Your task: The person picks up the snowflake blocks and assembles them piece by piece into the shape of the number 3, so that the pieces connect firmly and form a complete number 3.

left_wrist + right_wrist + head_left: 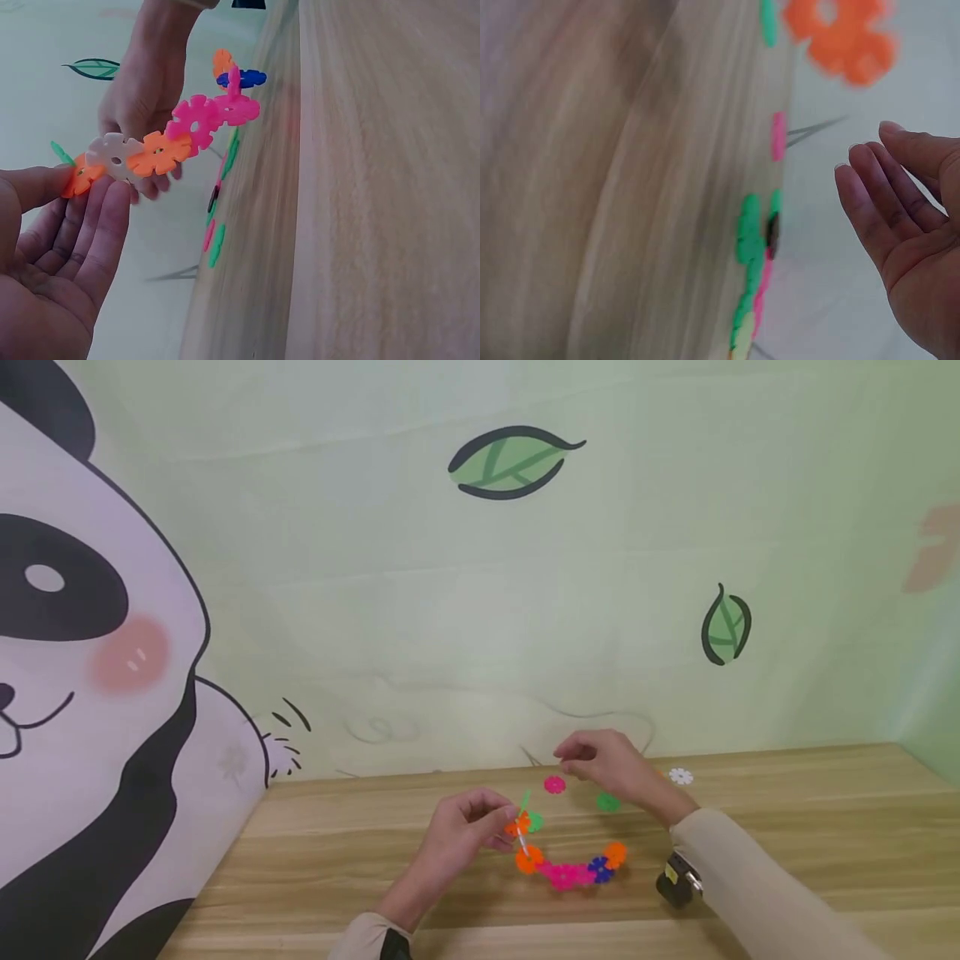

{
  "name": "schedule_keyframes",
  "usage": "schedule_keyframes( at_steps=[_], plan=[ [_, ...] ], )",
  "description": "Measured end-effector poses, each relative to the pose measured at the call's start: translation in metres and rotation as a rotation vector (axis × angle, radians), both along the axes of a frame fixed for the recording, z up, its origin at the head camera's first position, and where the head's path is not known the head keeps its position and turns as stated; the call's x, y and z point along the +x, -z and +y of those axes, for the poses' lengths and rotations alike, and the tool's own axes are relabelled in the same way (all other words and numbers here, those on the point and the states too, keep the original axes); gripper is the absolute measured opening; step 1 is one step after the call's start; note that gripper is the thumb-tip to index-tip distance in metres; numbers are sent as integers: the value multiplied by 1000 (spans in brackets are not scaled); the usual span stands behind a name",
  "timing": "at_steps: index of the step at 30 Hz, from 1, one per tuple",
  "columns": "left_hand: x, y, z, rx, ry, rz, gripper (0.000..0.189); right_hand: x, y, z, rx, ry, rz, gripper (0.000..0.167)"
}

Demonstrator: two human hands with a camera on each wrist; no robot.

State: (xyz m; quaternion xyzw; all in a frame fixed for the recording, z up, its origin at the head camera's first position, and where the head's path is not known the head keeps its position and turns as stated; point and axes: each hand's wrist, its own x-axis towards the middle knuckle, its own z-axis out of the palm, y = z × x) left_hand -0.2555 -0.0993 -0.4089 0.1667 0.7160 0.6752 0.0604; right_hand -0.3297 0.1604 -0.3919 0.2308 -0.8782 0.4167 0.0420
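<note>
My left hand (467, 825) pinches an orange snowflake disc (82, 177) between thumb and fingertips. That disc ends a chain of interlocking plastic discs, with a green disc (62, 152) slotted onto it. From there the chain runs through a white disc (115, 154), an orange one, several pink discs (196, 124) and a blue disc (244, 78) to an orange disc (616, 855) at the far end. It hangs in a curve over the table. My right hand (606, 763) hovers beyond the chain, fingers loosely bent, with nothing between them in the right wrist view.
Loose discs lie towards the back of the wooden table (810, 827): a pink one (554, 785), a green one (608, 802) and a white one (681, 776), with others around my right forearm. Behind the table hangs a pale green backdrop (360, 635) with a printed panda.
</note>
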Motion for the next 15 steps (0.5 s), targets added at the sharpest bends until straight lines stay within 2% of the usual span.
schedule_keyframes(
  at_steps=[6,10,15],
  plan=[
    [0,1,-1,-6,5,16,21,-20,15,-9,142,-7,-70,18],
    [0,2,-2,-4,14,18,21,-26,22,-18,222,7,-112,25],
    [-1,2,-2,8,39,18,20,-29,24,-24,313,19,-81,25]
  ],
)
